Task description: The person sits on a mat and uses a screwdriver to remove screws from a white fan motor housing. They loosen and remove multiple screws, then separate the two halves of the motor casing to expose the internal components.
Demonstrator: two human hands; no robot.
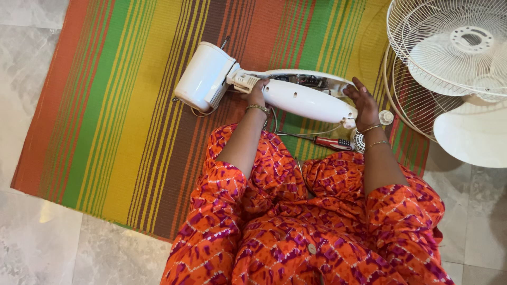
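Observation:
A white fan body lies on its side on the striped mat [105,105]: a round motor housing [203,76] at the left joined to a long neck. The neck's white cover [306,100] is lifted off the back shell [311,79], where wiring shows inside. My left hand [257,94] grips the cover's left end near the motor. My right hand [364,105] rests with spread fingers on the cover's right end. Bangles are on both wrists.
A red-handled screwdriver [330,142] lies on the mat just below the neck, beside thin wires. White fan grilles [449,47] and a white blade [470,140] are stacked at the right. Grey marble floor [31,232] surrounds the mat. My orange patterned clothing fills the bottom.

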